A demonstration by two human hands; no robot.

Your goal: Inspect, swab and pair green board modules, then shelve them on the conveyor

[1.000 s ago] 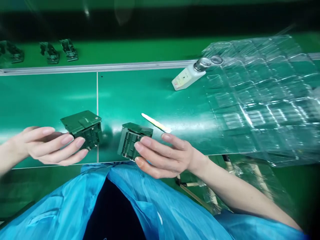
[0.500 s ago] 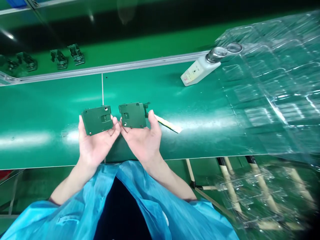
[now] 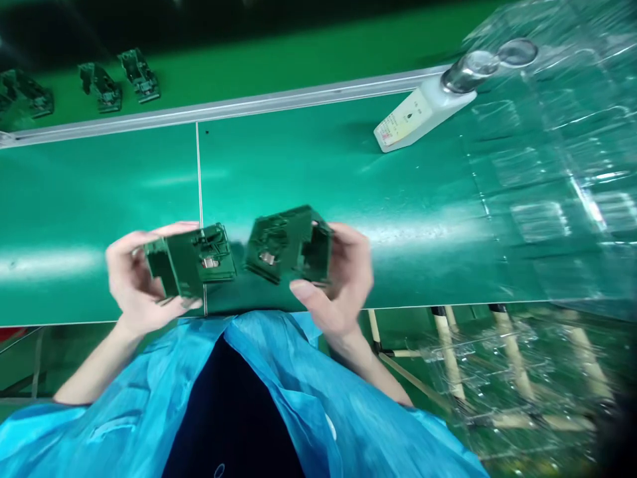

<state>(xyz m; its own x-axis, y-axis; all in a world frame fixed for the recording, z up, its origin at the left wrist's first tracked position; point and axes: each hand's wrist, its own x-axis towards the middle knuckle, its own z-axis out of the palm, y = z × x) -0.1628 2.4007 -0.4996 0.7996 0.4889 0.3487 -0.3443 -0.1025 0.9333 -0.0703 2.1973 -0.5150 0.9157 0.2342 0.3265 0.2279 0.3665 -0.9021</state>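
My left hand (image 3: 137, 282) is closed around a dark green plastic housing (image 3: 185, 265), thumb below and fingers above. Inside its right part, small green parts and a shiny metal piece show. A similar green housing (image 3: 293, 242), slightly blurred, is gripped from the right by my right hand (image 3: 348, 279), its thumb along the lower edge. A gap lies between the two housings, and both are held over the green table (image 3: 279, 166) near its front edge.
A white bottle (image 3: 423, 113) with a metal top stands at the back right. Clear plastic trays (image 3: 537, 212) cover the table's right side. Several small green assemblies (image 3: 139, 75) sit beyond the metal rail (image 3: 298, 96). Beige pipe framing (image 3: 450, 358) stands below right.
Both hands have turned the housings from flat faces to their open, detailed sides, and have moved apart. The white strip near my right hand no longer shows. The view has shifted slightly.
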